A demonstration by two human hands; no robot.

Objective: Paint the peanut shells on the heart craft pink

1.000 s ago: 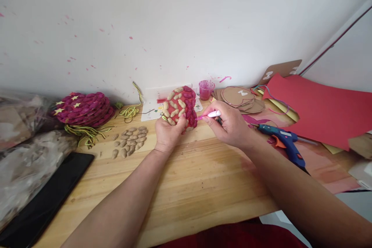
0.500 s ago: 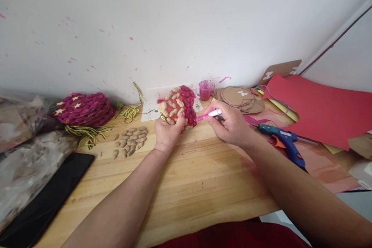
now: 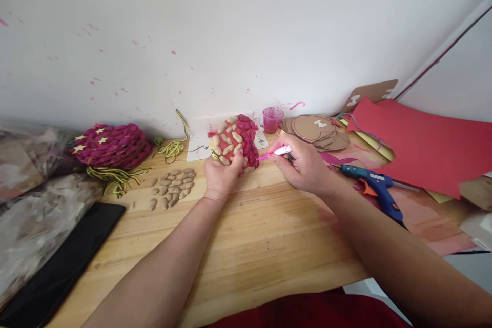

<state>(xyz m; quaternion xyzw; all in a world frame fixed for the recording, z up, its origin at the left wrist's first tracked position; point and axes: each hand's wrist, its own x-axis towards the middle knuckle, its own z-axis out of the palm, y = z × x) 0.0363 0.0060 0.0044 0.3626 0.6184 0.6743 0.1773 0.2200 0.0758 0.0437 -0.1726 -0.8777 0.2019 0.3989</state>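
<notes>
My left hand grips the lower edge of a red disc covered with peanut shells, held tilted up above the wooden table. Some shells on its right side are painted magenta, the others are plain tan. My right hand is closed on a white-handled brush with a pink tip, and the tip touches the disc's right edge.
Loose peanut shells lie left of my hands. A finished magenta disc with yellow stars sits further left over yellow strings. A pink paint cup, cardboard circles, a blue glue gun, red paper and a black tablet surround them.
The disc has tilted and shifted slightly left in my left hand. The brush tip stays at its right edge with only small movement.
</notes>
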